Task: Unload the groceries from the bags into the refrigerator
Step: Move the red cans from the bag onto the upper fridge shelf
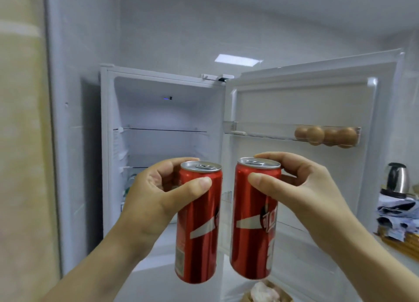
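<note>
Each grip's wrapped round a red can, left hand point(156, 193) holding the left can point(197, 222), right hand point(301, 193) the right can point(254, 220), up front of the open refrigerator point(163, 111).

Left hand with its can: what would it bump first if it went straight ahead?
Probably nothing soon: the left hand and its can point into the open refrigerator, perhaps meeting a shelf; depth is unclear.

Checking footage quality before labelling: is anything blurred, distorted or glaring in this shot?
Head view: wide-angle distortion bows the refrigerator door and the wall edge at left; the eggs and kettle look soft; the light panel glares mildly; bright streaks run down the left can and right can.
</note>
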`<state>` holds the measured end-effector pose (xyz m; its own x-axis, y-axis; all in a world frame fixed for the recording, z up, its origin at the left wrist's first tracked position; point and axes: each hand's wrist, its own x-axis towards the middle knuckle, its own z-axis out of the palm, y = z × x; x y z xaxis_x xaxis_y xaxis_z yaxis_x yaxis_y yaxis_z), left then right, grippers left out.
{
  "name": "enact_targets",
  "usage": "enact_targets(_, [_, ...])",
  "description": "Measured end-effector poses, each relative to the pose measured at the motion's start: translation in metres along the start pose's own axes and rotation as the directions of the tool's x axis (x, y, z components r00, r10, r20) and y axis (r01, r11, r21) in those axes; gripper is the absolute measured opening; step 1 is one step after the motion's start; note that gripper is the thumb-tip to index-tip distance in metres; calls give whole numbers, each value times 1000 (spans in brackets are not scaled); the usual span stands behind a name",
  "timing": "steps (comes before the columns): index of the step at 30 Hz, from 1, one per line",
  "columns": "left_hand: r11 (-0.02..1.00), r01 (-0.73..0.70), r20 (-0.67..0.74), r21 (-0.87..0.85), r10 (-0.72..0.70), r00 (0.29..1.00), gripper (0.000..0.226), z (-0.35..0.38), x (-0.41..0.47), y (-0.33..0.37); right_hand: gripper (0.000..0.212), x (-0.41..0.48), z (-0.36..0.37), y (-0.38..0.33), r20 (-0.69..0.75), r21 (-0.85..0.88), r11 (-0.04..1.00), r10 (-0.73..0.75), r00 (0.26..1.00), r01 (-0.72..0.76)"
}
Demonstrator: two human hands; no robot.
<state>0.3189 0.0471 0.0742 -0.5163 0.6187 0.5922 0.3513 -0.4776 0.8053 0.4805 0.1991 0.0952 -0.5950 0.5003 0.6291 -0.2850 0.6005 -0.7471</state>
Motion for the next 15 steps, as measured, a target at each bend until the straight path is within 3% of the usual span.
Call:
enact_targets(6, [1000,19,-48,-5,-19,999,55,-51,21,-26,57,31,53,17,20,17,1000,9,1000,-10])
enact_targets(10, [1000,14,-53,15,-13,998,52,-77,34,-40,45,55,81,29,33,28,999,19,999,-20])
enact_targets(15, [999,16,-93,31,-13,996,51,-106,62,-62,47,93,113,56,48,50,998,23,999,-26])
